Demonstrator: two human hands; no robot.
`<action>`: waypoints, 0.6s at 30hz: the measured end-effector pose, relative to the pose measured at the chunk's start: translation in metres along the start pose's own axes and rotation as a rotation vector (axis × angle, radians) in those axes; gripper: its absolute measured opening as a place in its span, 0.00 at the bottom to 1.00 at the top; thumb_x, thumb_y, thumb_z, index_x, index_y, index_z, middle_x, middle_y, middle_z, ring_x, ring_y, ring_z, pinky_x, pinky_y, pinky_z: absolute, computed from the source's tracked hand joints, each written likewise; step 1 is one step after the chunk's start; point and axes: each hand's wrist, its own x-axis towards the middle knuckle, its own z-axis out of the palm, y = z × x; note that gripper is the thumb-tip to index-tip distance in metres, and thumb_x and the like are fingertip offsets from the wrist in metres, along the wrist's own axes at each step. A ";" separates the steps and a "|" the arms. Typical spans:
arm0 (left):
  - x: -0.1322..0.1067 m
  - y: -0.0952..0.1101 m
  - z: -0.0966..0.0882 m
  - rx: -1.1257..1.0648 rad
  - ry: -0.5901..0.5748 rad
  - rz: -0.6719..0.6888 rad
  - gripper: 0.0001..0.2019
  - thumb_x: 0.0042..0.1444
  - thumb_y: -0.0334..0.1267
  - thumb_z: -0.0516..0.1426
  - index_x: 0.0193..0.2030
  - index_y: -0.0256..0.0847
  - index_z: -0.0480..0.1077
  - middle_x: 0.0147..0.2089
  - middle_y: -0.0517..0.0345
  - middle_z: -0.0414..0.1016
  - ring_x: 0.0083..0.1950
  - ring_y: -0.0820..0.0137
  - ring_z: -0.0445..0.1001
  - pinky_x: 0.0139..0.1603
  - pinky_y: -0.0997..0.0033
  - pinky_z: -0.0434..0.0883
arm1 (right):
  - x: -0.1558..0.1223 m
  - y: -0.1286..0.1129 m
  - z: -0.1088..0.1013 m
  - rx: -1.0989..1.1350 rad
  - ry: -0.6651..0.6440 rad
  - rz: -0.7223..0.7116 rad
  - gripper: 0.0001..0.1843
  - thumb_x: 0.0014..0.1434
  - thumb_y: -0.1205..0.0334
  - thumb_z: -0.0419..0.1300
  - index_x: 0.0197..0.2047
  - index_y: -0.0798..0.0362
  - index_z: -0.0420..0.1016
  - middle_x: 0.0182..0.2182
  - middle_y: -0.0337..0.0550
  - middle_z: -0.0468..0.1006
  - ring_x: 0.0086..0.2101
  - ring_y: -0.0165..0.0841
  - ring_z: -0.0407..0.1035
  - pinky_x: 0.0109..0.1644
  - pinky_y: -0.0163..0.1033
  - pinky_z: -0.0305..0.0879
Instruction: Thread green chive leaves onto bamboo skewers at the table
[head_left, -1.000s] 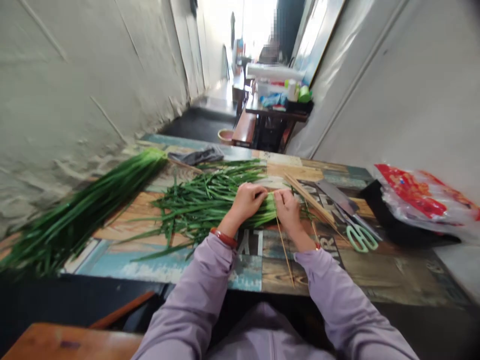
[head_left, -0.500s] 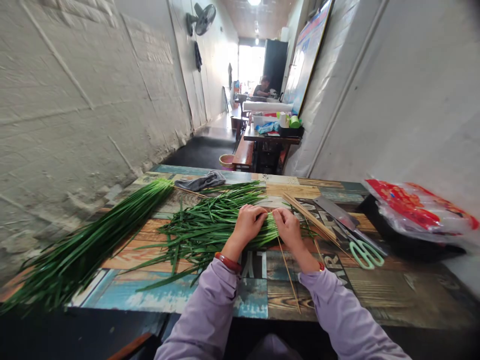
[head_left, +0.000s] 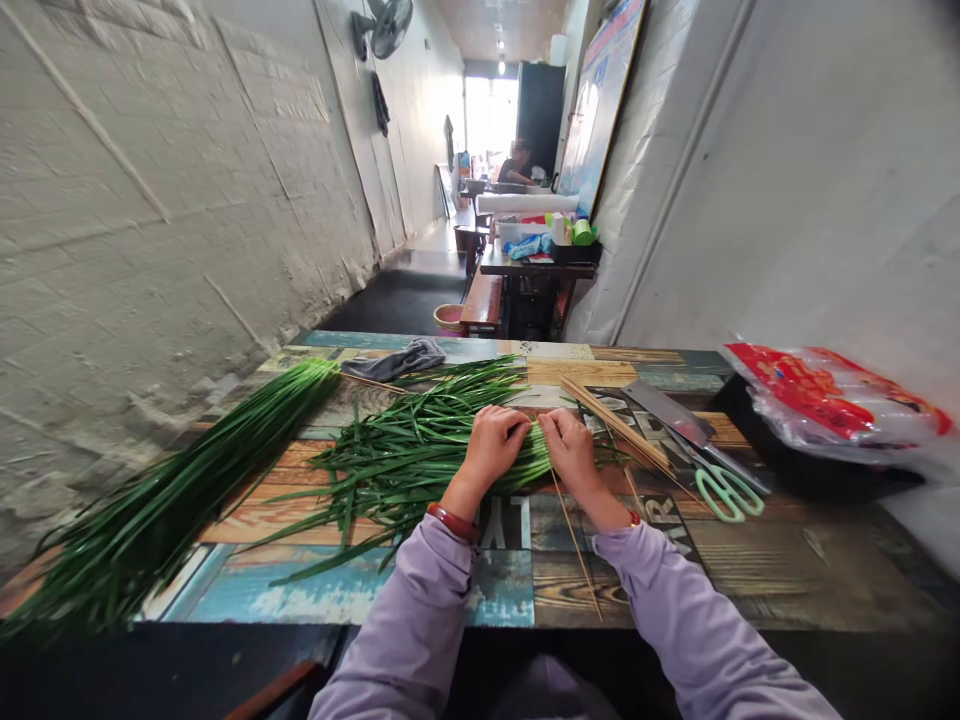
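Note:
A loose bunch of garlic chives point(head_left: 405, 440) lies in the middle of the table, its pale stem ends under my fingers. My left hand point(head_left: 495, 440) and my right hand point(head_left: 570, 450) meet over these stems, fingertips pinched close together. They grip a thin tan straw strip point(head_left: 576, 545) around the stems; its long tail trails toward the table's front edge. The pinched part is mostly hidden by my fingers. Right of my right hand lies a bundle of similar tan strips point(head_left: 619, 425).
A larger chive bundle point(head_left: 187, 490) lies at the left. To the right are a cleaver point(head_left: 664, 410), green-handled scissors point(head_left: 727, 492) and a black tray point(head_left: 795, 450) with red-and-clear plastic packs point(head_left: 840, 400). A grey cloth point(head_left: 397, 358) rests at the back. A person point(head_left: 517, 165) sits far off.
The view has shifted slightly, so the room sits a little higher and farther left. Both hands stay pinched over the chive stems, with little visible movement.

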 end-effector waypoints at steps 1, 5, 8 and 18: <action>0.000 -0.001 0.001 -0.002 0.003 -0.001 0.06 0.62 0.34 0.58 0.35 0.41 0.77 0.38 0.56 0.82 0.39 0.66 0.75 0.49 0.62 0.67 | 0.000 0.000 0.000 0.001 -0.002 0.002 0.21 0.66 0.45 0.48 0.30 0.49 0.70 0.26 0.42 0.76 0.30 0.35 0.70 0.35 0.38 0.60; 0.001 -0.003 0.002 -0.002 0.009 0.009 0.05 0.61 0.34 0.59 0.35 0.41 0.77 0.37 0.56 0.82 0.39 0.66 0.75 0.49 0.62 0.67 | 0.001 0.002 0.000 0.026 -0.013 0.015 0.21 0.66 0.45 0.48 0.30 0.49 0.70 0.27 0.42 0.76 0.31 0.36 0.71 0.37 0.39 0.61; 0.001 -0.003 0.002 -0.006 0.015 0.018 0.06 0.61 0.34 0.58 0.35 0.41 0.77 0.37 0.56 0.82 0.39 0.66 0.75 0.50 0.62 0.67 | 0.001 0.002 0.000 0.075 -0.019 0.028 0.21 0.65 0.45 0.49 0.34 0.51 0.73 0.30 0.44 0.78 0.33 0.36 0.72 0.39 0.39 0.63; 0.003 0.001 0.001 0.001 -0.004 0.003 0.08 0.62 0.36 0.57 0.35 0.42 0.78 0.38 0.56 0.82 0.40 0.65 0.75 0.50 0.62 0.67 | 0.002 -0.001 -0.004 -0.034 -0.050 0.011 0.21 0.67 0.48 0.44 0.28 0.49 0.65 0.25 0.41 0.72 0.29 0.33 0.66 0.35 0.38 0.58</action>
